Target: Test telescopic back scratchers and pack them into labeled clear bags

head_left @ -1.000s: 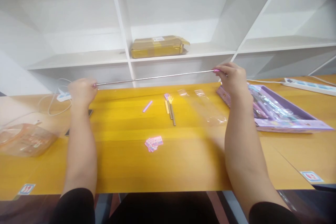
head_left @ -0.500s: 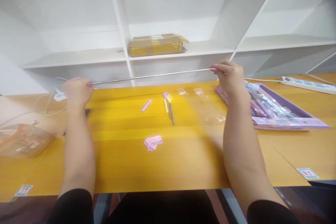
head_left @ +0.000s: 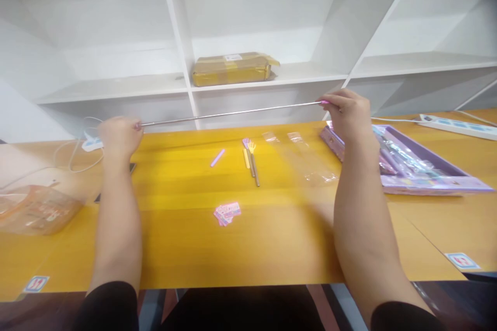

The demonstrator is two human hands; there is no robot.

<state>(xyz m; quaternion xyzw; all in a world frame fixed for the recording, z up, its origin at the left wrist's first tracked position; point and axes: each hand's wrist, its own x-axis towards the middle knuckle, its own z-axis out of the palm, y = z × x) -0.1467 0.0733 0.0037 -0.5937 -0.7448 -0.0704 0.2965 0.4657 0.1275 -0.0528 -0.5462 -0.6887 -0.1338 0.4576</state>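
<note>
A telescopic back scratcher (head_left: 233,113), its thin metal rod drawn out long, spans the space above the table between my hands. My left hand (head_left: 120,137) is closed in a fist round its left end, where a bit of pink shows. At the other end, the fingertips of my right hand (head_left: 349,114) pinch a pink tip. Its claw head is hidden in my grip. Below lie two shorter back scratchers side by side, a purple-clawed one (head_left: 249,155) and a yellow-clawed one (head_left: 253,163). Near them are a yellow stick (head_left: 246,159) and a purple stick (head_left: 217,158).
Pink cards (head_left: 227,213) lie fanned nearer me. Clear plastic sleeves (head_left: 310,165) rest right of centre. A purple box (head_left: 438,184) with wrapped items stands at right, a power strip (head_left: 458,126) behind. An orange bag (head_left: 42,209) sits left; a carton (head_left: 233,70) occupies the shelf.
Both hands have shifted slightly right, carrying the back scratcher with them. Its rod stays drawn out to about the same length. The things on the table have not been moved.
</note>
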